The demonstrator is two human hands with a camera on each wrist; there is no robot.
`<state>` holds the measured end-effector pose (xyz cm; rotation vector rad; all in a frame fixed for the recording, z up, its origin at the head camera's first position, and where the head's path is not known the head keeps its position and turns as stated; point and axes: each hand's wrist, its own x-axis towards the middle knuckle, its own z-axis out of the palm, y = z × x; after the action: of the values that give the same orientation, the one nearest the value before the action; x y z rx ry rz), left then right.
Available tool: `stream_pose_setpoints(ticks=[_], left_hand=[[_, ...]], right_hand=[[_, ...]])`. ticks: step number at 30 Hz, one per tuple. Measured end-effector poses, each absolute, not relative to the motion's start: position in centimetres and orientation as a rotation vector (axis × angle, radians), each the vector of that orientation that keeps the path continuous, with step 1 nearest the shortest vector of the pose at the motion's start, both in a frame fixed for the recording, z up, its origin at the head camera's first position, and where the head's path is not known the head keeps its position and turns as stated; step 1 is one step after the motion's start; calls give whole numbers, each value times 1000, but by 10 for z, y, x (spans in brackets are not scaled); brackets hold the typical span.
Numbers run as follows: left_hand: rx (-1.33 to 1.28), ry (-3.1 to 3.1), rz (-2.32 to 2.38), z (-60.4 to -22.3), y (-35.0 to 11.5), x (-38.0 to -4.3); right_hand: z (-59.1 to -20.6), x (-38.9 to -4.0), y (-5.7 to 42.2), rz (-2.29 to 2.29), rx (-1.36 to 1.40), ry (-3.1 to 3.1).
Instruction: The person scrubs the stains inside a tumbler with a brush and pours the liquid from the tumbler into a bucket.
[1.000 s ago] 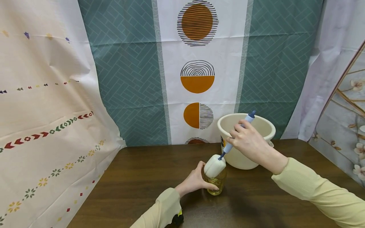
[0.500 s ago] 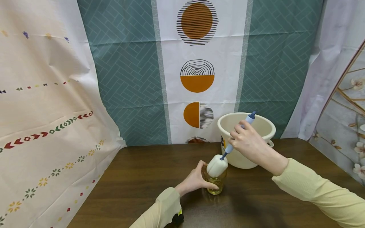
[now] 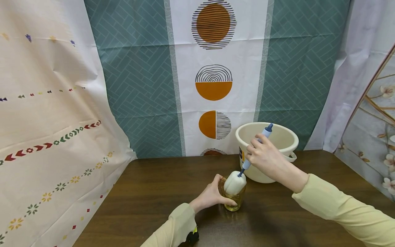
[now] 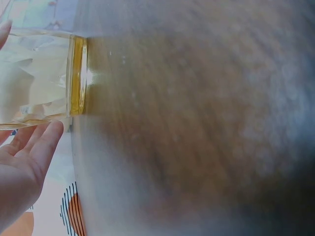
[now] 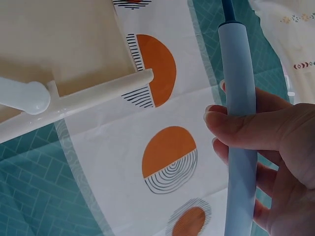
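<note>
My left hand [image 3: 213,195] holds an amber drinking glass [image 3: 233,203] upright on the table, thumb on the near side and fingers round the far side. In the left wrist view, the glass's thick yellow base [image 4: 77,76] is close to the wood. A white sponge head [image 3: 235,184] sits in the mouth of the glass, its upper part above the rim. It belongs to a bottle brush whose pale blue handle [image 5: 238,69] my right hand [image 3: 266,155] grips. The brush leans up to the right. In the right wrist view, the thumb lies across the handle.
A cream bucket [image 3: 251,129] with a side handle stands just behind the glass, below the right hand. The brown wooden table [image 3: 148,206] ends at a patterned curtain [image 3: 142,85]. A black item [image 3: 192,237] shows by the left sleeve.
The brush has shifted a little right, then down, so the sponge sits slightly lower in the glass and the handle's top has dropped leftward. My left hand and the glass stay in place.
</note>
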<state>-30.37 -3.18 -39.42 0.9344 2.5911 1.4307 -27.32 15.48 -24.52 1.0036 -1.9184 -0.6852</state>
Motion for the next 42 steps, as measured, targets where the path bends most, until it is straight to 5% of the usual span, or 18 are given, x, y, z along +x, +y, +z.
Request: stream_pose_setpoints(ticks=[42], left_hand=[[939, 2590, 1433, -393, -32, -302]], right_hand=[[-250, -271, 171, -576, 958, -1999]])
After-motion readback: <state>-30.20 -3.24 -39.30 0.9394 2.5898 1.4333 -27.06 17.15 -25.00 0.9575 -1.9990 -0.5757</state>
